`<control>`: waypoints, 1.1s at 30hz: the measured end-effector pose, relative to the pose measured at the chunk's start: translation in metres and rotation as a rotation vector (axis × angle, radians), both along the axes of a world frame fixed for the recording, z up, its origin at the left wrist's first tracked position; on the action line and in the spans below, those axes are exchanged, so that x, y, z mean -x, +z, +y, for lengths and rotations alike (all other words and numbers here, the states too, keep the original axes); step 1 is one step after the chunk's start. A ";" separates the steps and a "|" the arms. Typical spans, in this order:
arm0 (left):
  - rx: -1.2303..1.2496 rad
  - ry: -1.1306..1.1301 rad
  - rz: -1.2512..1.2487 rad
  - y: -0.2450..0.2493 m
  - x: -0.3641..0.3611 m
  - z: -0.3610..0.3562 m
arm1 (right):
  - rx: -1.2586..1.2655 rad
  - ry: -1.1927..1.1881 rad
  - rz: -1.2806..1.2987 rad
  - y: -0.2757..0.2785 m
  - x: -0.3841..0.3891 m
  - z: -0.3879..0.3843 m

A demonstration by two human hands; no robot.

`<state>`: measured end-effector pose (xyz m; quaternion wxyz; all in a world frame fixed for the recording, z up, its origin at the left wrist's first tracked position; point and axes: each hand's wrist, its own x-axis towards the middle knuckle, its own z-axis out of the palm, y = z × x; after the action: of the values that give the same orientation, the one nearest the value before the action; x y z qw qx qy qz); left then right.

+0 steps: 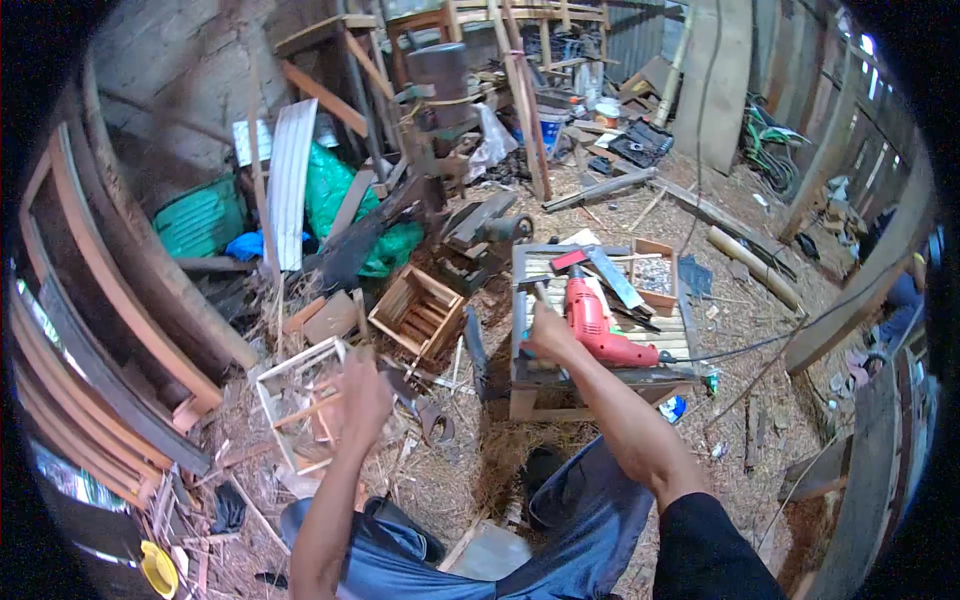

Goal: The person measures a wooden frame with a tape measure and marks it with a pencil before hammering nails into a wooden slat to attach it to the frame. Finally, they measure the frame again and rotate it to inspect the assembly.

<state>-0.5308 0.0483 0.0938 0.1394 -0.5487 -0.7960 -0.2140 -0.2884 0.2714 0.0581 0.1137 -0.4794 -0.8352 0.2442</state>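
Note:
At the worktable's left edge, my right hand point(545, 335) is wrapped around the handle of a hammer point(537, 287), its head pointing up. Just right of that hand lies a red power drill point(590, 322) with a black cord. My left hand point(366, 390) is raised over the floor on the left, smeared by motion. It overlaps the right side of a pale wooden frame point(268, 402) with a thin slat across it; whether the hand grips the frame I cannot tell. A slatted wooden crate point(410, 318) rests on the ground between the two hands.
On the slatted worktable point(530, 376) are a handsaw point(615, 277) and a small wooden tray of nails point(654, 272). Offcuts and shavings cover the floor. Curved timber point(130, 270) leans at the left; a yellow helmet-like object point(158, 570) lies below. The drill's cord runs off right.

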 end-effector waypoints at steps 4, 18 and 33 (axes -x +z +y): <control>0.038 -0.422 -0.309 -0.014 -0.088 0.101 | -0.080 -0.015 0.073 -0.009 -0.017 0.023; 0.007 -1.013 -0.238 -0.047 -0.294 0.347 | -0.352 -0.376 0.130 -0.037 -0.250 0.156; 0.498 -0.916 -0.093 -0.052 -0.298 0.369 | -0.097 -0.099 -0.128 0.012 -0.237 0.112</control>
<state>-0.2332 0.4172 0.0415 -0.1388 -0.8470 -0.5067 -0.0813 -0.0512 0.3839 0.0701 0.0950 -0.5288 -0.8268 0.1666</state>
